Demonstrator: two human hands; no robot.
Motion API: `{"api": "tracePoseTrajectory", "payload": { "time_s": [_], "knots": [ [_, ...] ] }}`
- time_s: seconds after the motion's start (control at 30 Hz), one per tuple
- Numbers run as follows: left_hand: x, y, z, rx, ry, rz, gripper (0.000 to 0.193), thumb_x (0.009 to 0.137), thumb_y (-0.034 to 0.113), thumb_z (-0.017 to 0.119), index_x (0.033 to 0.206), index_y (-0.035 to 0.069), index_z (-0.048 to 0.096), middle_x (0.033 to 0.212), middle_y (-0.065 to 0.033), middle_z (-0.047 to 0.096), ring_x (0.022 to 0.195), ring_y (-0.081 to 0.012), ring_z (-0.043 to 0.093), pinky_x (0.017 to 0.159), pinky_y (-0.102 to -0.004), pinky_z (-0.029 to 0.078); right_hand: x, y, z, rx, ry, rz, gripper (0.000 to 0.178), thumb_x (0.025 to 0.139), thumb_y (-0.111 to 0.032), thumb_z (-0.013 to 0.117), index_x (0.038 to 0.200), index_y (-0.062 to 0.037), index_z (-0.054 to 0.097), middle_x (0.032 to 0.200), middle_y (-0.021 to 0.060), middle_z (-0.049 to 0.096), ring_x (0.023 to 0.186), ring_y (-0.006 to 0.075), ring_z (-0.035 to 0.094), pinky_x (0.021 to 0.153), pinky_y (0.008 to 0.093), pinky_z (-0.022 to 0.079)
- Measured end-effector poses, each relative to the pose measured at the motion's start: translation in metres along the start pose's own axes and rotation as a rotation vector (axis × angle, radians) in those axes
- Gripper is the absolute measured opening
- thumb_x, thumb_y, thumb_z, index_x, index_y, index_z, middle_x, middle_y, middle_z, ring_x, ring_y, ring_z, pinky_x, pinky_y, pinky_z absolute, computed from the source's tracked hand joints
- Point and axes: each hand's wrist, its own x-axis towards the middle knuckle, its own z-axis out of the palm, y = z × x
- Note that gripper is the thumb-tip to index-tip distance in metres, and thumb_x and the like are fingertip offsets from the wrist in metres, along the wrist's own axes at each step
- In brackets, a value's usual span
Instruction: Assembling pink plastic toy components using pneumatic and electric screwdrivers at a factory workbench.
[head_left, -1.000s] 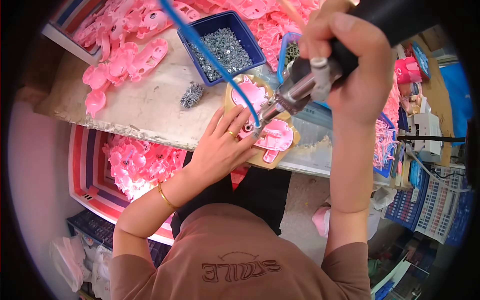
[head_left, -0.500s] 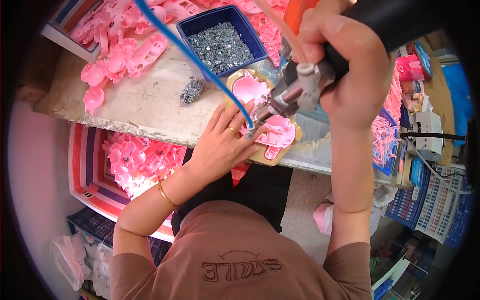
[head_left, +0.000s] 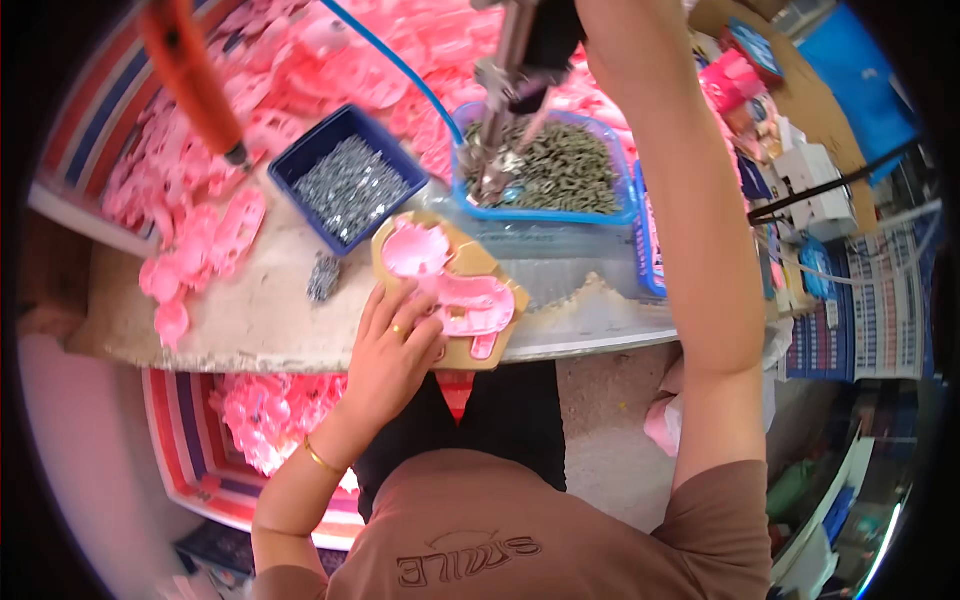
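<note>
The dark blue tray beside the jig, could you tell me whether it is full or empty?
Partly full: the dark blue tray holds a layer of small silvery screws below its rim.

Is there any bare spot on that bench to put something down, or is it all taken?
Bare bench shows along the near edge, left of the left hand, between the loose pink parts and the tan jig. A smaller strip lies right of the jig, before the clear tub. The back is crowded with pink parts and the blue screw tray.

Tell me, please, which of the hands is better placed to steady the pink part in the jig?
Left. The left hand already rests on the tan jig beside the pink part, while the right arm holds the screwdriver over the screw tub.
</note>
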Motion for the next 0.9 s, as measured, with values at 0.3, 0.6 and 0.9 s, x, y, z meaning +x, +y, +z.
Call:
{"api": "tracePoseTrajectory", "payload": {
  "time_s": [0.3, 0.6, 0.9],
  "knots": [
    [-0.004, 0.002, -0.143, -0.292, -0.237, -0.134, 0.016, 0.074, 0.011, 0.077, 0.084, 0.006, 0.066, 0.090, -0.0107, 0.062, 0.084, -0.0318, 0.058, 0.081, -0.0441, 0.046, 0.074, 0.118, -0.173, -0.838, -0.054, 0.041, 0.028, 0.095, -0.026, 0.059, 0.107, -0.0026, 0.070, 0.095, 0.0114, 0.072, 0.086, 0.0207, 0.069, 0.081, 0.0362, 0.054],
    [-0.077, -0.012, -0.196, 0.187, -0.302, -0.468, 0.051, 0.080, 0.016, 0.074, 0.127, 0.003, 0.059, 0.103, -0.0158, 0.064, 0.093, -0.0345, 0.058, 0.085, -0.0440, 0.045, 0.022, 0.209, -0.208, -1.484, -0.351, 0.253, 0.032, 0.085, -0.018, 0.069, 0.115, -0.0070, 0.068, 0.101, 0.0125, 0.073, 0.096, 0.0291, 0.070, 0.085, 0.0404, 0.054],
    [0.002, 0.002, -0.117, -0.152, -0.325, -0.185, 0.048, 0.083, 0.014, 0.074, 0.128, 0.006, 0.059, 0.127, -0.0159, 0.061, 0.109, -0.0363, 0.060, 0.091, -0.0420, 0.050, -0.027, 0.139, -0.193, -1.036, -0.134, 0.095, 0.035, 0.078, -0.003, 0.071, 0.112, -0.0065, 0.066, 0.099, 0.0073, 0.070, 0.091, 0.0171, 0.068, 0.075, 0.0320, 0.055]
  ]
}}
